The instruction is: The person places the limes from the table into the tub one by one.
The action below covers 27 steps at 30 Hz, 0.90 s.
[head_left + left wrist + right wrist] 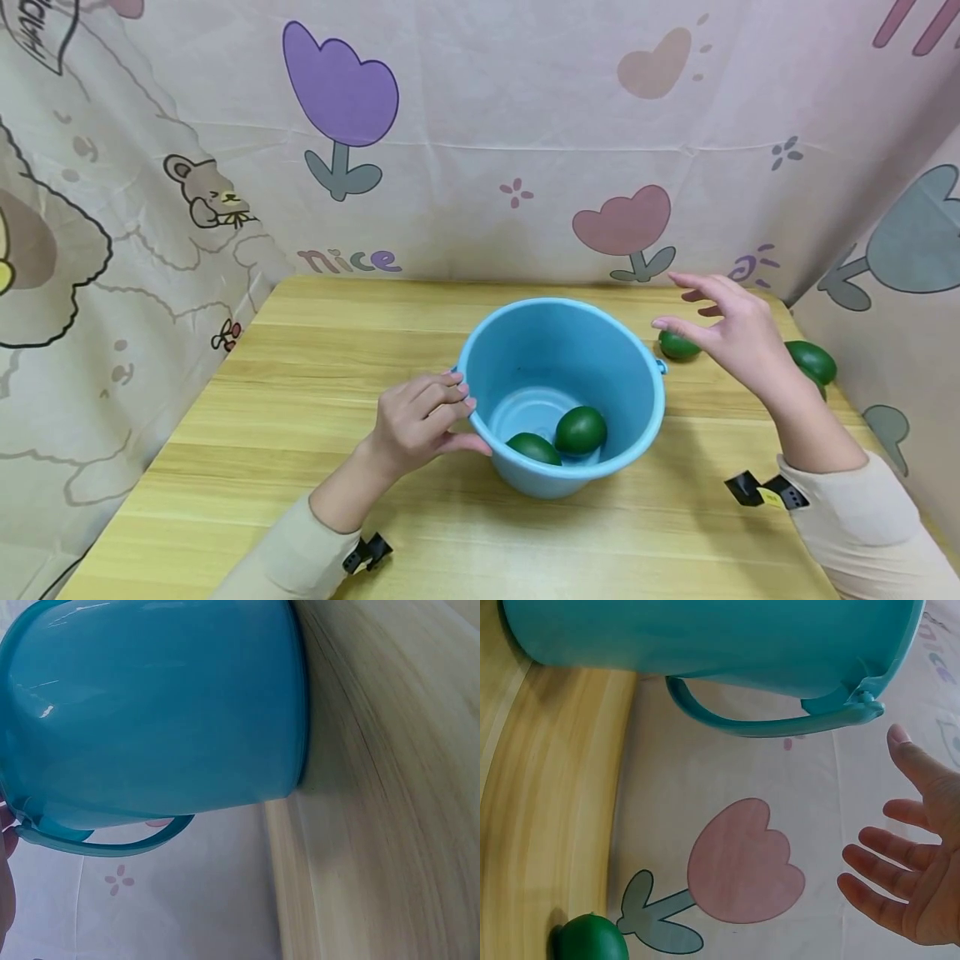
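Note:
A light blue bucket [562,475] stands upright on the wooden table, with two smooth dark green oval fruits in it: one fruit [581,430] on the bottom and another [534,448] partly behind the near rim. My left hand [420,417] holds the bucket's left rim, fingertips at the edge and thumb along the outer wall. To the right of the bucket, my right hand [738,329] is raised with fingers spread and nothing in them. Below it on the table lies a green fruit [678,344], partly covered by the hand in the head view; the right wrist view also shows a fruit [592,937].
More green fruit [812,362] lies by the table's right edge, partly behind my right forearm. The bucket's blue handle [772,727] hangs down on the far side. A patterned cloth [465,108] rises behind the table [300,358] and along both sides.

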Motion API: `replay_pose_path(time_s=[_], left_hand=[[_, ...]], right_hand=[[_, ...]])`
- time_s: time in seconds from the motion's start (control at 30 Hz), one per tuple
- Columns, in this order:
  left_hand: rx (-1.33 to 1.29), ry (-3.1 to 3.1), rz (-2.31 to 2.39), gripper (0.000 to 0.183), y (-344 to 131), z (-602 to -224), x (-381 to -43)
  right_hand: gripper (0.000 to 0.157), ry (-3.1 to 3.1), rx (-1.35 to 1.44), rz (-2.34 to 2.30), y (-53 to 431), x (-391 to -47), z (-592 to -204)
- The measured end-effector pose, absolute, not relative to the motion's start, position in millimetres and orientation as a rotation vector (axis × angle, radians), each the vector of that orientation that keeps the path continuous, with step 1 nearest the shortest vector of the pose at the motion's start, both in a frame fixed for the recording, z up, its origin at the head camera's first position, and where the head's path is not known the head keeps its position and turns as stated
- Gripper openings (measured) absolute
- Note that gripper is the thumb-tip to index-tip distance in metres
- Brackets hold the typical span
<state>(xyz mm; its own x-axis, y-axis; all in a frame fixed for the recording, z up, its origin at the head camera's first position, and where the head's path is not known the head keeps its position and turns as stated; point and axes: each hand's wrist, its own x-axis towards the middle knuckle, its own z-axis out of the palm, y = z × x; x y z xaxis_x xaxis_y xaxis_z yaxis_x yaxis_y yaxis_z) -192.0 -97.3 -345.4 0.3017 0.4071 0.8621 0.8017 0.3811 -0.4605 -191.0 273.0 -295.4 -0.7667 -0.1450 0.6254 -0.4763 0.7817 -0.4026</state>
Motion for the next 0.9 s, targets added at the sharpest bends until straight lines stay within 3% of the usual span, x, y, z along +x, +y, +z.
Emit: replay_pose_path(time_s=[0.9], left_hand=[[-1.226,-1.309,-0.387,0.053,-96.8,-346.9,-192.9]], right_hand=[[0.055,-2.381,0.381,0.764,285.5,-208.3,-301.9]])
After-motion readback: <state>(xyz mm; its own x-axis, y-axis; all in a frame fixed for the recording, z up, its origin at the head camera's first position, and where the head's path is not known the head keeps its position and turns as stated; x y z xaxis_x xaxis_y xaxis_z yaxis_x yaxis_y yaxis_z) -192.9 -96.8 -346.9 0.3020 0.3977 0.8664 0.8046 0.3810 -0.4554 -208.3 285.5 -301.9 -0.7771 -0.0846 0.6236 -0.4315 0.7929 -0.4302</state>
